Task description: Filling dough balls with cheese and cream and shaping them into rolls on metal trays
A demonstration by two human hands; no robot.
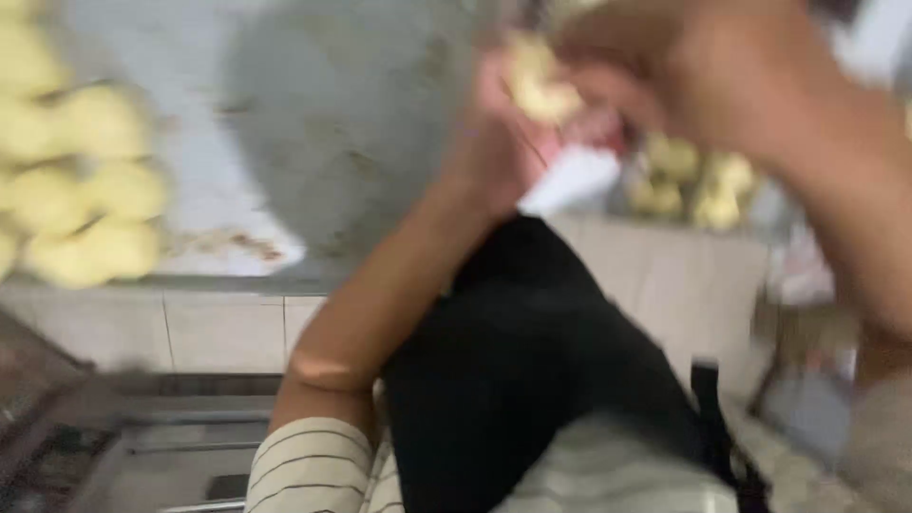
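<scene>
The whole view is blurred by motion. My left hand (pixel 499 142) is raised in the upper middle with its palm up, and a pale yellow lump of dough (pixel 537 84) rests in it. My right hand (pixel 684 66) comes in from the upper right and closes over the same lump, so the dough sits between both hands. My left forearm runs down to a striped sleeve (pixel 313 465) at the bottom. A black apron (pixel 532 361) hangs below the hands.
Several round yellow dough balls (pixel 81 180) lie in rows at the left on a pale worktop (pixel 209 142). A grey round slab (pixel 351 123) lies in the middle. More dough pieces (pixel 693 180) sit at the right. A tiled counter front (pixel 218 328) runs below.
</scene>
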